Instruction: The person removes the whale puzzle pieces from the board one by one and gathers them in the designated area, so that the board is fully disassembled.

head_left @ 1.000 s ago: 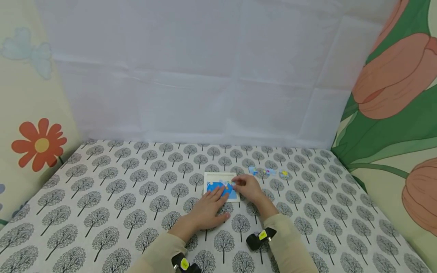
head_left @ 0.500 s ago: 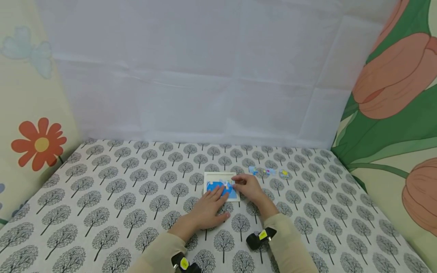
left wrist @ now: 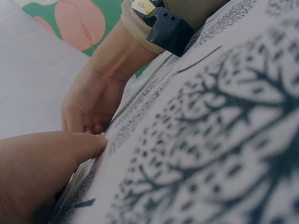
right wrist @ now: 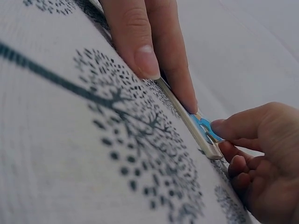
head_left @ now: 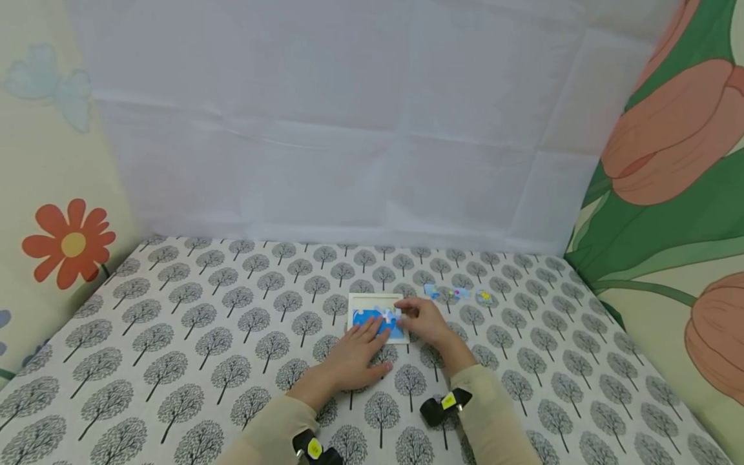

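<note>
A small white-rimmed tray puzzle [head_left: 378, 296] lies on the cloth, with blue pieces in its lower part and bare board along its top. My left hand [head_left: 357, 355] rests over its lower left, fingers extended onto the blue pieces; part of the puzzle is hidden beneath. At the tray's right side, my right hand [head_left: 427, 320] pinches a puzzle piece [right wrist: 213, 134] between thumb and index finger. In the right wrist view this blue piece sits at the rim's corner, partly covered by the thumb. The left wrist view shows my left thumb [left wrist: 91, 145] near the tray edge, the piece hidden.
Several loose puzzle pieces lie in a row beyond my right hand, among them a blue one [head_left: 431, 291], one with pink [head_left: 459, 292] and one with a yellow shape [head_left: 484, 296]. A tree-print cloth [head_left: 232, 361] covers the table up to a white backdrop [head_left: 349, 161].
A pale patch by my right fingertips has shifted slightly and looks whiter. Both hands stay in nearly the same places; the loose pieces have not moved.
</note>
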Motion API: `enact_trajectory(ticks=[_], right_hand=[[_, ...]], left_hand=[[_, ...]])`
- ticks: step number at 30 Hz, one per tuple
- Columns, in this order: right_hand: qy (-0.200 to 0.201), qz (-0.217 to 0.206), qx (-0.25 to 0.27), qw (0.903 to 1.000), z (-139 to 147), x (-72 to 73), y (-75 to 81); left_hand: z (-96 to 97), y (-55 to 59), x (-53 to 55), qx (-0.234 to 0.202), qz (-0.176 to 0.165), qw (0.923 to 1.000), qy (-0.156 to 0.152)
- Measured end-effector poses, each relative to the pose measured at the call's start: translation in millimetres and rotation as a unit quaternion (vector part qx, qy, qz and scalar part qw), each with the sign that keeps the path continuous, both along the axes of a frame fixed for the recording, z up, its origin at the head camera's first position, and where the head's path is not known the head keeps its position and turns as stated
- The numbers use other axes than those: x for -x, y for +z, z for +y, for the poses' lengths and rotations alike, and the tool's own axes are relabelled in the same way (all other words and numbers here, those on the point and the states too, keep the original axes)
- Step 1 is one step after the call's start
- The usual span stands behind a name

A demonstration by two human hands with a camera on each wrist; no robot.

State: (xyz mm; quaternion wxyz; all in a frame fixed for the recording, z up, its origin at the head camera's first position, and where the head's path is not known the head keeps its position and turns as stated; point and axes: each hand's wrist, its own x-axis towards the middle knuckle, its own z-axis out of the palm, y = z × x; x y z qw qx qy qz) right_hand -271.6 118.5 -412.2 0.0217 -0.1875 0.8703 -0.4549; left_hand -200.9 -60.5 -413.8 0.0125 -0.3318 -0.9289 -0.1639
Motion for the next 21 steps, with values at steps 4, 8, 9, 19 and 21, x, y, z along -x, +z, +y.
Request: enact_trajectory(ticks=[4,8,9,19,21], right_hand=[[0.000,0.005,-0.022,0.9997,0.2,0.2,-0.5],[0.008,0.019,-0.044,0.9988,0.3,-0.5,-1.1],[0.009,0.020,-0.047,0.9987,0.2,-1.0,-1.1],[0.005,0.037,-0.066,0.9972,-0.5,-0.4,-2.0],[0.006,0.041,-0.069,0.9968,-0.5,-0.3,-2.6]], left_hand=[[-0.2,-0.1,-0.2,-0.001,-0.001,1.0000,-0.001],[-0.4,-0.2,0.0,0.000,-0.003,1.0000,-0.001],[-0.4,-0.2,-0.1,0.000,-0.004,1.0000,-0.001],[0.1,-0.8,0.4,0.000,-0.001,1.0000,0.000],[0.1,-0.8,0.3,-0.001,-0.002,1.0000,-0.001]])
